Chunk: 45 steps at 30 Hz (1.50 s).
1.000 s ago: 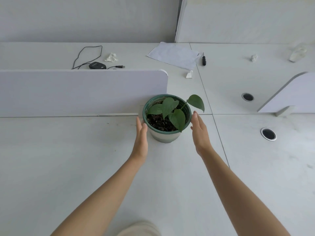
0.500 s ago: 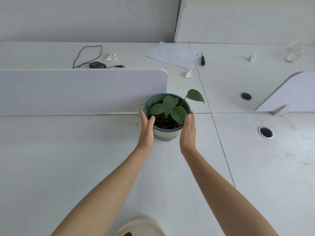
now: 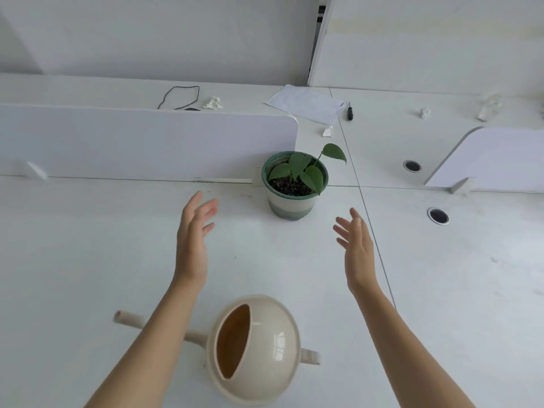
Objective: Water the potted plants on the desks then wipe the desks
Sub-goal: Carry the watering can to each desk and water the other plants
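Nearest, a cream can [image 3: 256, 348] sits on the counter [image 3: 88, 260] between the two forearms. Its spout [image 3: 129, 319] points left and its stub handle [image 3: 309, 356] points right. The wide opening looks dark inside, and I cannot tell whether it holds water.

Beyond it, the left hand [image 3: 192, 240] and right hand [image 3: 357, 254] hover over the counter with palms facing each other. The fingers [image 3: 206, 210] are spread wide and relaxed, holding and touching nothing.

Farther on, between the hands, the plant [image 3: 300, 166] stands upright in a green-rimmed pot [image 3: 290, 207]. The pot is just beside the right end of the divider [image 3: 147, 142]. One leaf hangs out past the rim on the far right.

At the far side lie a cable [image 3: 179, 95], a paper [image 3: 306, 104] and a pen [image 3: 349, 111], all well apart from the pot.

Watering seems not yet begun, so the step in hand is likely taking up the can. The handle lies on the right, so the right hand suits it, with the left steadying the body. Lift the can level so nothing slops from the opening, then swing the spout round toward the far side. Bring it in low from the near left, under the leaves and over the soil [image 3: 287, 187]. Tip slowly, since any spill only adds to the wiping later.
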Motion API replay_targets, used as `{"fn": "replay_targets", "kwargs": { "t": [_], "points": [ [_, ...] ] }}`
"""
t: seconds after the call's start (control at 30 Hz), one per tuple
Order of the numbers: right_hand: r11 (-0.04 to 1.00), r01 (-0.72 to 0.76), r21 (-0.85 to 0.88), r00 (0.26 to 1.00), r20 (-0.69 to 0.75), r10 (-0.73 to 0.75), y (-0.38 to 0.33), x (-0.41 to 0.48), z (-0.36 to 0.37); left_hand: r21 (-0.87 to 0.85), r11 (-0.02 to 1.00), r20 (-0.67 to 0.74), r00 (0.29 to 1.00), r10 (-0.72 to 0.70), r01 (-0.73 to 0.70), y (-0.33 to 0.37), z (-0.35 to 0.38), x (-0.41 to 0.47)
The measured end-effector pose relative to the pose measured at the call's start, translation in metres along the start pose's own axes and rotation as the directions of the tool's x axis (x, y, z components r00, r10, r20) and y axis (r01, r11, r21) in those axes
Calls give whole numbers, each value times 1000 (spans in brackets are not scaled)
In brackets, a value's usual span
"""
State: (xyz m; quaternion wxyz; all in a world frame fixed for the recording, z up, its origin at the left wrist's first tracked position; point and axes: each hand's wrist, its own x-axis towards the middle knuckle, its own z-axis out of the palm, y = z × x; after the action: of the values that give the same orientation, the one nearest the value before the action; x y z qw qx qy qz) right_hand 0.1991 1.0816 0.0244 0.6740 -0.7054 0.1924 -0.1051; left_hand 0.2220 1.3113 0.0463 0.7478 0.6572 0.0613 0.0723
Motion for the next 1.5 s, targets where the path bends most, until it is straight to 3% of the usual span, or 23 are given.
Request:
{"fn": "replay_targets", "kwargs": {
  "t": [0.2,0.5,0.63,0.77,0.93,1.17,1.5],
  "points": [
    [988,95,-118,995,0,-96,5,-82,-17,0,997,-252,965,74,-76,-10,-66,-81],
    [965,-44,-259,991,114,76,47,-148,-23,-48,996,-553,829,-87,72,-53,-102,-133],
    [954,-72,-292,969,206,136,55,-157,-19,-94,979,-489,849,-202,179,-61,-101,-127],
    [938,-90,-333,924,323,204,57,-161,-11,-189,955,-337,898,-282,229,-62,-94,-119],
    [916,-149,-373,928,267,260,52,-158,-7,-251,938,-255,918,-303,240,-57,-85,-118],
    [920,-253,-298,927,197,319,40,-165,-1,-303,918,-199,925,-325,257,-51,-89,-118],
    [976,-128,-179,973,168,158,4,-214,-16,-390,901,-100,964,-248,192,-17,-98,-141]
  ]
}}
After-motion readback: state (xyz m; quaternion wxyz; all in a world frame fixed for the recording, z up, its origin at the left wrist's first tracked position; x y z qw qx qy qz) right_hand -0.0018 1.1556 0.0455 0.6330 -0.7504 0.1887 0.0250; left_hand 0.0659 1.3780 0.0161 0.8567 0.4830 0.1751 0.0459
